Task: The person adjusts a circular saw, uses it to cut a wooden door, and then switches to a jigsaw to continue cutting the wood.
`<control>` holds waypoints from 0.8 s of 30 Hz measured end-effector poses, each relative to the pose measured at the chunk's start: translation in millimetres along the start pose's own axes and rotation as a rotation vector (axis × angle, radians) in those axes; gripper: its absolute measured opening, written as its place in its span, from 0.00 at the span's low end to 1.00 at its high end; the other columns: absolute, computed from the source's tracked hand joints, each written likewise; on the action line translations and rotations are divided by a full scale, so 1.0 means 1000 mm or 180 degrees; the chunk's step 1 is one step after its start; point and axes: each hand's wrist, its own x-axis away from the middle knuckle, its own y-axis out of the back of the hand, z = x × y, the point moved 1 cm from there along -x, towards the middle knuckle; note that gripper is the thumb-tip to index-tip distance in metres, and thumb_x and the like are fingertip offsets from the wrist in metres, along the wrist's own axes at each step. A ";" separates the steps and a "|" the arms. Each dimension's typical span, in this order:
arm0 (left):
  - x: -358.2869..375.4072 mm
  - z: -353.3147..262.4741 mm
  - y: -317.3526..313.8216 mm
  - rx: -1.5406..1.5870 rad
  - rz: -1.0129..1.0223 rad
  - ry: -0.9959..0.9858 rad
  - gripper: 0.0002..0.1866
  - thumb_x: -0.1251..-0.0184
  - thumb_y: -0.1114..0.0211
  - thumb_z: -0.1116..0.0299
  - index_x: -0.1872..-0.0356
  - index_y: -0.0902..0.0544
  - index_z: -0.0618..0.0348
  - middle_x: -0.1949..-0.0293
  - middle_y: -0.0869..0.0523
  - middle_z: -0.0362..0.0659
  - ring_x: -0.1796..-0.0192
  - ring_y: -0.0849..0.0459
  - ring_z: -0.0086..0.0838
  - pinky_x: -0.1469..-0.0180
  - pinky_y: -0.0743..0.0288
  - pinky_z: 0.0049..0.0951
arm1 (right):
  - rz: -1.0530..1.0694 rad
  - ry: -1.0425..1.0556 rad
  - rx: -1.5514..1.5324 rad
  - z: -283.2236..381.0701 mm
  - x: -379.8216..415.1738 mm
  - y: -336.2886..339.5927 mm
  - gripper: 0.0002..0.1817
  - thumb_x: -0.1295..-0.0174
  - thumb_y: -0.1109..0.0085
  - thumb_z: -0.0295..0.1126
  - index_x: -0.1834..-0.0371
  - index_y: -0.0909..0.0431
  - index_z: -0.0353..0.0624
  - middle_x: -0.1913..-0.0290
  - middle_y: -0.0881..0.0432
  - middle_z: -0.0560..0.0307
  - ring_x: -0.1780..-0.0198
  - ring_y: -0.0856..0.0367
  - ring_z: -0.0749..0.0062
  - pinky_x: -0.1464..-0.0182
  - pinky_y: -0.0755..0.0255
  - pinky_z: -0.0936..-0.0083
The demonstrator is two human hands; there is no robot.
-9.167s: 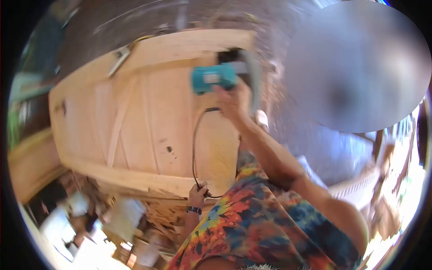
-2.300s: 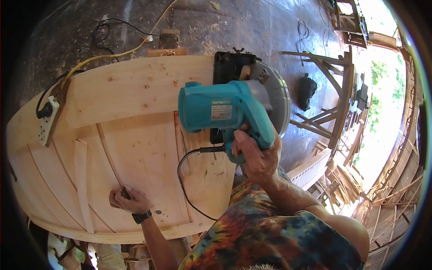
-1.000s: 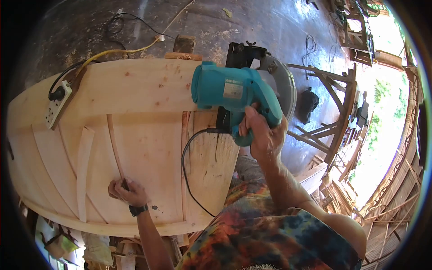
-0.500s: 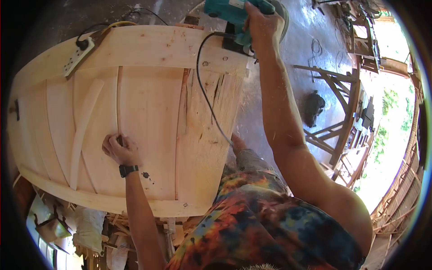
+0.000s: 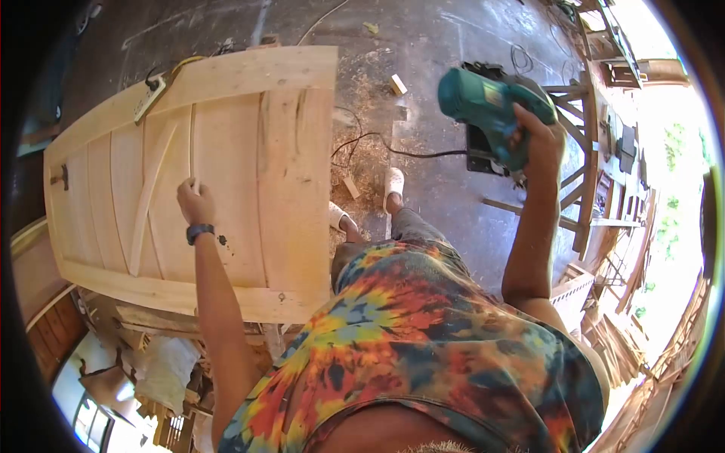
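My right hand (image 5: pixel 538 140) grips the handle of a teal circular saw (image 5: pixel 483 109), held out over the floor to the right of a pale wooden door panel (image 5: pixel 226 257). The saw's dark base plate shows below and behind its body, and a black cord (image 5: pixel 423 155) trails left from it. My left hand (image 5: pixel 196 202) is closed over the panel near a groove between boards; what its fingers hold, if anything, cannot be made out. A dark watch (image 5: pixel 199 232) is on that wrist. Beside the hand lies a loose curved wooden strip (image 5: pixel 153 198).
A white power strip (image 5: pixel 149 98) rests on the panel's far rail. Sawdust (image 5: pixel 370 98) and wood offcuts (image 5: pixel 398 84) litter the floor near my feet (image 5: pixel 394 185). Wooden trestle frames (image 5: pixel 578 181) stand at right; scrap wood lies below the panel.
The circular saw has come away from the panel's far right corner, rightward and nearer to me, in my right hand. My left hand stays over the panel. The view has shifted, showing my feet.
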 end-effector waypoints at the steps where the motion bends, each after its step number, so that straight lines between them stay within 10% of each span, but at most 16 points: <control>1: 0.011 -0.030 -0.003 0.0247 -0.0082 -0.0207 0.11 0.36 0.35 0.74 0.52 0.18 0.60 0.54 0.16 0.53 0.50 0.17 0.47 0.45 0.23 0.42 | -0.0185 0.0001 0.0050 0.001 -0.001 0.027 0.08 0.42 0.26 0.29 0.69 0.17 0.39 0.80 0.24 0.61 0.83 0.27 0.75 0.80 0.32 0.77; 4: 0.054 -0.173 -0.048 0.1398 0.0639 0.0151 0.10 0.37 0.33 0.74 0.55 0.19 0.63 0.64 0.17 0.47 0.62 0.17 0.35 0.55 0.21 0.32 | -0.0664 0.0056 0.0211 0.003 -0.009 0.102 0.09 0.41 0.27 0.31 0.69 0.18 0.40 0.80 0.25 0.62 0.82 0.27 0.76 0.80 0.33 0.78; 5: 0.066 -0.229 -0.062 0.1824 0.1255 -0.0114 0.17 0.37 0.32 0.75 0.47 0.21 0.62 0.51 0.14 0.55 0.50 0.14 0.41 0.50 0.20 0.38 | -0.0692 0.0166 -0.0050 0.001 -0.015 0.123 0.09 0.40 0.26 0.32 0.69 0.18 0.42 0.80 0.25 0.63 0.82 0.26 0.78 0.80 0.33 0.79; 7: 0.088 -0.388 -0.055 0.1715 0.0234 -0.1986 0.26 0.39 0.27 0.73 0.40 0.26 0.62 0.48 0.16 0.55 0.49 0.16 0.41 0.47 0.20 0.39 | -0.0796 0.0073 -0.0416 -0.018 -0.040 0.176 0.14 0.41 0.27 0.28 0.53 0.15 0.41 0.71 0.19 0.64 0.78 0.25 0.81 0.78 0.30 0.82; 9: 0.112 -0.496 -0.087 0.3382 0.1442 -0.2450 0.35 0.42 0.22 0.69 0.36 0.31 0.62 0.50 0.19 0.51 0.51 0.18 0.38 0.46 0.21 0.39 | -0.1200 0.0820 -0.0065 -0.011 -0.055 0.209 0.13 0.43 0.26 0.29 0.54 0.14 0.40 0.72 0.17 0.64 0.74 0.22 0.80 0.75 0.27 0.80; 11: 0.157 -0.576 -0.149 0.4609 0.4270 -0.1154 0.33 0.43 0.20 0.65 0.39 0.27 0.60 0.53 0.21 0.46 0.53 0.21 0.34 0.47 0.22 0.36 | -0.1242 0.0548 -0.0123 -0.005 -0.079 0.249 0.07 0.42 0.27 0.29 0.65 0.13 0.38 0.77 0.19 0.64 0.78 0.24 0.79 0.77 0.30 0.77; 13: 0.199 -0.584 -0.311 0.3164 0.5560 -0.2249 0.31 0.45 0.18 0.59 0.42 0.22 0.58 0.52 0.18 0.42 0.54 0.18 0.33 0.50 0.21 0.36 | -0.1315 0.0244 -0.0348 -0.002 -0.094 0.281 0.06 0.42 0.27 0.29 0.68 0.13 0.38 0.78 0.20 0.64 0.80 0.25 0.79 0.78 0.31 0.77; 16: 0.145 -0.627 -0.257 0.0894 0.4988 -0.3024 0.18 0.41 0.20 0.64 0.52 0.12 0.59 0.59 0.09 0.46 0.54 0.12 0.31 0.48 0.20 0.33 | -0.1324 0.0264 -0.0607 -0.007 -0.098 0.319 0.07 0.43 0.27 0.28 0.67 0.16 0.38 0.81 0.23 0.64 0.83 0.27 0.79 0.80 0.34 0.79; 18: 0.084 -0.608 -0.269 0.2669 0.3696 -0.2468 0.15 0.40 0.22 0.56 0.65 0.12 0.58 0.70 0.11 0.47 0.63 0.13 0.35 0.52 0.20 0.34 | -0.1645 0.0224 -0.0604 -0.014 -0.110 0.354 0.08 0.42 0.26 0.29 0.68 0.17 0.41 0.80 0.22 0.64 0.83 0.26 0.80 0.80 0.34 0.80; 24: -0.214 -0.502 -0.244 0.0354 0.1173 -0.1768 0.06 0.38 0.38 0.71 0.76 0.21 0.56 0.67 0.12 0.50 0.66 0.15 0.46 0.63 0.25 0.43 | -0.1701 -0.0307 -0.1827 -0.089 -0.158 0.439 0.06 0.35 0.32 0.28 0.60 0.19 0.42 0.76 0.28 0.68 0.82 0.34 0.83 0.81 0.38 0.83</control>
